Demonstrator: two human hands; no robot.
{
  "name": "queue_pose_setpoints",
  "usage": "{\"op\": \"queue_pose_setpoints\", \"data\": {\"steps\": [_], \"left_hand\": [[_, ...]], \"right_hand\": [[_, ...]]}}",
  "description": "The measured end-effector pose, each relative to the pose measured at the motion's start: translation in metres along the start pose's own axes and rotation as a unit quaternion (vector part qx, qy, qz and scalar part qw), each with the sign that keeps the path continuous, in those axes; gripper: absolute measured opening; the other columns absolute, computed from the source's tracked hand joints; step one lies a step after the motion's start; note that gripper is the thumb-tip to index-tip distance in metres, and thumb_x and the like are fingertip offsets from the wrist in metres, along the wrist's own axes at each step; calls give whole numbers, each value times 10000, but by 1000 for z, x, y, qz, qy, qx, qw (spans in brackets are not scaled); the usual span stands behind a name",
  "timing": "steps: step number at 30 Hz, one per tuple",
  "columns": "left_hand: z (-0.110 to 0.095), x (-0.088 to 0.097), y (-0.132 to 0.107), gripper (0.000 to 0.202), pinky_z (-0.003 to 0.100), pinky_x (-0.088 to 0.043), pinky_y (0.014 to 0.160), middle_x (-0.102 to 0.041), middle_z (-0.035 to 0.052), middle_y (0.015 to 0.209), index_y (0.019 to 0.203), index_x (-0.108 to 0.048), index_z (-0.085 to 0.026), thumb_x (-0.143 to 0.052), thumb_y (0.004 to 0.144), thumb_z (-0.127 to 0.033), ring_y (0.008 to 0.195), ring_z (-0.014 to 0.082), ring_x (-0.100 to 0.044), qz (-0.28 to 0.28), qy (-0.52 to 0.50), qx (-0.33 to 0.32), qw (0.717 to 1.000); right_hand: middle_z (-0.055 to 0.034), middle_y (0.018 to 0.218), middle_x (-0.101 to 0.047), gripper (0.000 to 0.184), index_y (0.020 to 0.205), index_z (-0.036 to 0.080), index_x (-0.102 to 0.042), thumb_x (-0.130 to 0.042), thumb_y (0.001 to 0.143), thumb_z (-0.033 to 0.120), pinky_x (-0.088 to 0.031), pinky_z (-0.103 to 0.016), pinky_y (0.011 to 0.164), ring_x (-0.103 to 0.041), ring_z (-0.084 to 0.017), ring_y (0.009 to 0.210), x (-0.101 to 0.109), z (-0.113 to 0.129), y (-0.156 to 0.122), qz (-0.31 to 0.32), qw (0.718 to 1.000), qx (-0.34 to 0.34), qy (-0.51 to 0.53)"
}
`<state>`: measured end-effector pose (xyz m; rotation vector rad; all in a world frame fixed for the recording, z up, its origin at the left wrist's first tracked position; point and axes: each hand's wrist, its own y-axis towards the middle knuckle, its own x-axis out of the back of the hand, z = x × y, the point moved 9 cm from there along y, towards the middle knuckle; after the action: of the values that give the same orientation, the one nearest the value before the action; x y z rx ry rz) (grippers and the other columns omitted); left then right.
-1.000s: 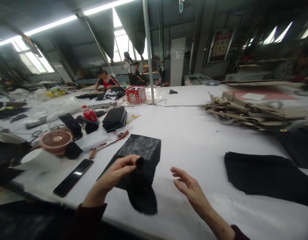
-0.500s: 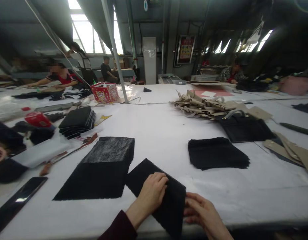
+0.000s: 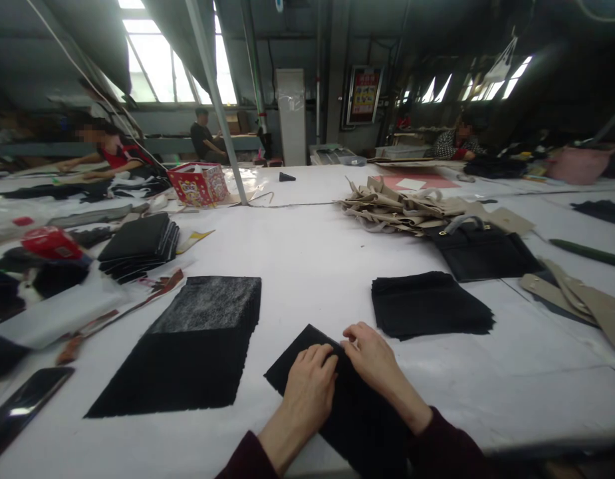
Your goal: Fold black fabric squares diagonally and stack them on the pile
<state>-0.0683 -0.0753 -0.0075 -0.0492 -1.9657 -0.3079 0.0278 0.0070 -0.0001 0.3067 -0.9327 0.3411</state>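
A black fabric piece [image 3: 371,426] lies at an angle on the table in front of me, its lower end running out of the bottom of the view. My left hand [image 3: 312,382] rests on it, fingers curled together near its upper edge. At that same edge, just to the right, my right hand [image 3: 371,356] has thumb and fingers bent close together on the fabric. To the left lies a stack of black fabric pieces [image 3: 172,369] with a grey speckled panel at its far end. Another black fabric stack [image 3: 429,304] sits beyond my right hand.
On the white table [image 3: 297,256] are a heap of beige pieces [image 3: 401,209], a black handbag [image 3: 487,256], folded black pieces [image 3: 137,243], a phone [image 3: 30,412] and a red patterned box [image 3: 197,184]. A pole [image 3: 217,100] rises at the back. Several people sit further off.
My right hand has moved up and left from the fabric's right side to its upper edge, beside my left hand. The fabric has shifted slightly right in view; the camera has turned a little.
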Motion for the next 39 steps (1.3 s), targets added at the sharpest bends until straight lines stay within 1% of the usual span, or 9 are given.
{"op": "queue_pose_setpoints", "data": {"steps": [3,7,11,15,20,25,28,32,39], "left_hand": [[26,10,8,254,418,-470,896,-613,88,1168,1094,-608,-187,-493,883,-106,1044,256,-563,9,25,19,999],[49,7,16,214,395,-481,859,-628,73,1081,1048,-611,-188,-486,897,-104,984,240,-572,32,51,9,998],[51,4,22,232,379,-474,879,-612,71,1090,1082,-594,-193,-463,913,-101,997,226,-559,19,53,-34,998],[51,5,24,263,379,-469,899,-603,73,1085,1119,-580,-198,-457,911,-94,1012,221,-554,11,39,-67,997],[54,5,23,259,378,-474,866,-599,75,1045,1115,-588,-195,-443,921,-101,965,221,-556,-2,42,-54,998],[56,1,24,241,375,-478,840,-607,72,1010,1090,-599,-182,-435,929,-109,936,227,-551,-6,39,-49,998],[59,1,24,317,379,-477,853,-611,80,1052,1214,-553,-170,-417,935,-101,952,227,-547,-21,31,-48,998],[64,-2,25,474,385,-475,860,-591,87,1097,1412,-399,-184,-400,945,-101,968,230,-534,-16,35,-41,998],[68,-6,28,540,406,-470,871,-555,78,1126,1417,-413,-248,-441,907,-72,971,237,-517,2,61,-35,998]], "right_hand": [[-49,927,-639,65,881,208,-612,-557,849,203,-399,-328,789,-575,-211,918,-22,10,12,0,997,6,-83],[-50,909,-624,32,833,212,-576,-601,830,193,-360,-349,777,-552,-236,927,-41,13,17,-13,992,3,-123],[-35,840,-617,82,788,216,-543,-568,820,145,-340,-348,754,-550,-222,861,-46,8,18,-26,995,-4,-99],[-24,820,-630,118,901,226,-579,-557,813,150,-352,-337,735,-563,-221,840,-47,0,18,-39,998,-3,-53],[-41,867,-648,173,971,247,-650,-517,881,183,-372,-355,759,-568,-231,877,-50,-1,13,-74,996,22,-32],[-66,879,-623,275,1067,217,-659,-419,955,146,-374,-351,760,-558,-214,854,-51,11,1,-119,988,79,-62],[-82,876,-606,317,1132,182,-640,-383,963,105,-376,-361,766,-544,-219,848,-53,19,-4,-128,981,113,-96],[-95,879,-597,334,1178,158,-623,-390,951,81,-380,-381,770,-519,-236,854,-58,26,-7,-120,973,141,-139],[-82,871,-561,344,1218,135,-582,-379,948,70,-388,-367,742,-476,-221,822,-62,29,-10,-137,961,186,-150]]}}
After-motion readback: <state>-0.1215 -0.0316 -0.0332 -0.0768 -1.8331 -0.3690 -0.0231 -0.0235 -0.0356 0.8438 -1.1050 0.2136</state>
